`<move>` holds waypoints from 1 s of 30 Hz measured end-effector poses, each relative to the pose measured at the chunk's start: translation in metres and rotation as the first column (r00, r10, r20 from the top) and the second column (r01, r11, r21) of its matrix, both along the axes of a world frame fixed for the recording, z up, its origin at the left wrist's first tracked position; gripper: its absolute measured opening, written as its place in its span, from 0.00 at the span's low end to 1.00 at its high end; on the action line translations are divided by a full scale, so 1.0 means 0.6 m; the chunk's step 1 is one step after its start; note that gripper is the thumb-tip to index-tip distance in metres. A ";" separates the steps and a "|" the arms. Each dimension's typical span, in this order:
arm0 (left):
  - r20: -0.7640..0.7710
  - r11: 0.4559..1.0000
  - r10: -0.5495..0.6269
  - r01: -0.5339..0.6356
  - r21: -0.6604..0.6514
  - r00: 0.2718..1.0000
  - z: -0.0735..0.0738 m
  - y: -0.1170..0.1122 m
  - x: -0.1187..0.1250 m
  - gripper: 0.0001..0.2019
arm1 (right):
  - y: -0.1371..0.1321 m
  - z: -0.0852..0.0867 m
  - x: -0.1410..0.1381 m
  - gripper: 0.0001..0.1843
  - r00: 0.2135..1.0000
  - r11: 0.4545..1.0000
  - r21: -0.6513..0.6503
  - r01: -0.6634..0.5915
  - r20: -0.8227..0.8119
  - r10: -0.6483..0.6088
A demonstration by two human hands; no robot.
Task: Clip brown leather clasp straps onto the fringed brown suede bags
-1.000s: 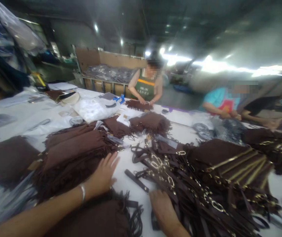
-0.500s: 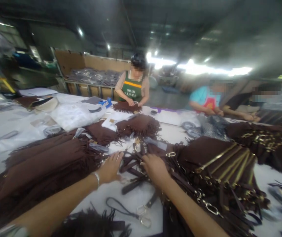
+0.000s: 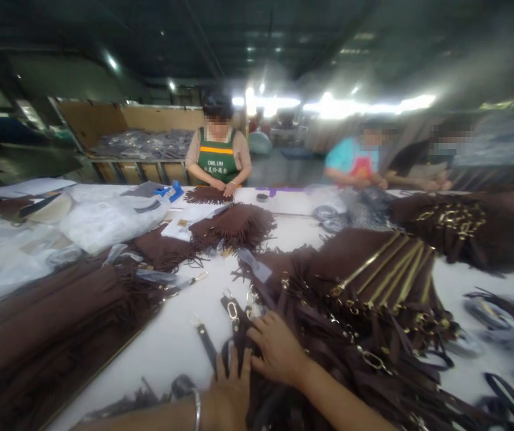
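My left hand (image 3: 229, 388) lies at the bottom middle with its fingers stretched out and apart, touching dark brown straps (image 3: 206, 345) with metal clasps. Just right of it, my right hand (image 3: 279, 350) rests on the same bunch, its fingers slightly bent and thumb apart. A gold-coloured clasp (image 3: 232, 310) shows on a strap end beyond the fingers. Under my hands, part of the bunch is hidden. More brown straps with clasps run along a pile of brown bags (image 3: 351, 260) with gold zips to the right.
Folded brown pieces (image 3: 59, 311) lie at left on the white table (image 3: 162, 341). Fringed brown pieces (image 3: 234, 224) and clear plastic bags (image 3: 108, 221) lie further back. Coiled cords (image 3: 490, 311) are at right. Across the table, a person in a green apron (image 3: 216, 157) handles a fringed piece; two others sit right.
Both hands have moved nearer to me, and the left has come right beside the other hand. The straps have shifted nearer with them, baring white table at the middle. The view has turned slightly right.
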State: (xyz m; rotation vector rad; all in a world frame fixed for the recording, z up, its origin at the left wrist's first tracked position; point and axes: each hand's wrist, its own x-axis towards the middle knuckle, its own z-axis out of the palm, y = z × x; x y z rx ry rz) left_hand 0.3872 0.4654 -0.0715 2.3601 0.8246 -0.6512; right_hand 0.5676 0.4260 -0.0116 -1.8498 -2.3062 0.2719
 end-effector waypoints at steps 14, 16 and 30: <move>0.130 0.976 0.113 -0.086 -0.199 0.985 0.044 -0.240 0.243 0.33 | -0.202 0.042 0.167 0.20 0.988 0.989 -0.110 0.095 0.131 -0.081; 0.164 0.986 0.081 -0.056 -0.155 0.983 0.077 -0.225 0.243 0.30 | -0.205 0.042 0.174 0.21 0.984 0.989 -0.128 0.076 0.168 -0.054; 0.357 0.871 0.167 -0.307 0.383 0.919 0.166 0.159 0.316 0.21 | -0.191 -0.132 0.189 0.08 0.953 0.969 0.217 -0.119 0.300 0.049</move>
